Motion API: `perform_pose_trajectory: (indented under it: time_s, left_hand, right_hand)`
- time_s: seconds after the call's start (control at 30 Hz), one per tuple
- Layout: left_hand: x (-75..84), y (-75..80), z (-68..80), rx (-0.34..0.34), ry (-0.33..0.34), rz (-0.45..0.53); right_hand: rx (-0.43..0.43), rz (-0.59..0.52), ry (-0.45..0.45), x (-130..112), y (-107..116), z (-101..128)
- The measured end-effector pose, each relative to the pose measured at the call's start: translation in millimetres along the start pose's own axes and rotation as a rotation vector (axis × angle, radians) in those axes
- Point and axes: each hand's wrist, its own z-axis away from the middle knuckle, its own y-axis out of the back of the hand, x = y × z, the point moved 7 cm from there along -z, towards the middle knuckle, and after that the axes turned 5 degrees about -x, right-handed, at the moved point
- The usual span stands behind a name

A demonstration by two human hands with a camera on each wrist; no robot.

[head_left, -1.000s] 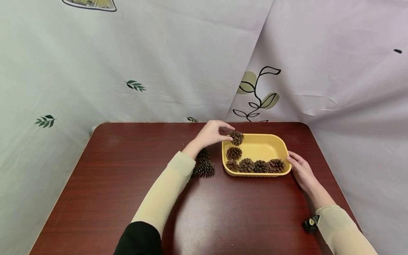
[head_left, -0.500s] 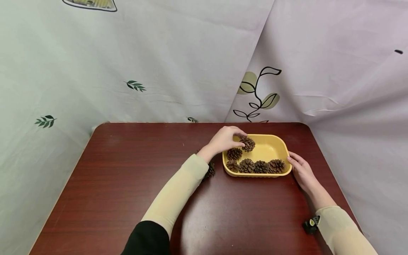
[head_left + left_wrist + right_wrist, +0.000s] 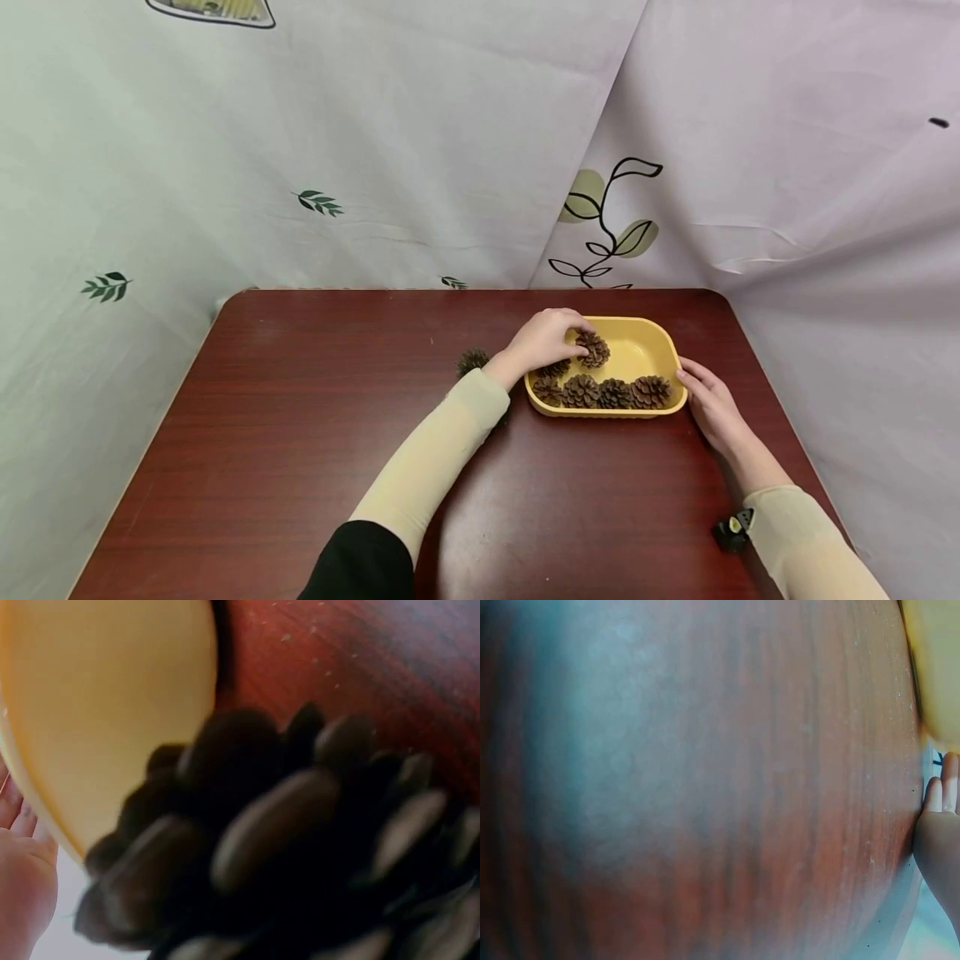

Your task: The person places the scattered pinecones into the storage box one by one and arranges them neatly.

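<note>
Fingers of the left hand (image 3: 542, 340) pinch a brown scaly pine cone (image 3: 595, 349) inside the yellow plastic tray (image 3: 643, 335), best set gently behind the front row, while the relaxed right hand (image 3: 711, 404) steadies the rim.

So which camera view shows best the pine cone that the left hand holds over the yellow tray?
The head view: it shows the whole pine cone, the left hand gripping it, and the yellow tray under it. The left wrist view shows only blurred dark scales, very close. The right wrist view shows no cone, only table and a tray edge.
</note>
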Motion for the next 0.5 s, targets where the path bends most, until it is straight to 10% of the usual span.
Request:
perform_pose_trajectory:
  time_s: [0.5]
  left_hand:
    - [4.8,-16.1,2.2,-0.07,-0.05,-0.101]
  right_hand:
    - [0.006,0.005,-0.005,0,-1,0]
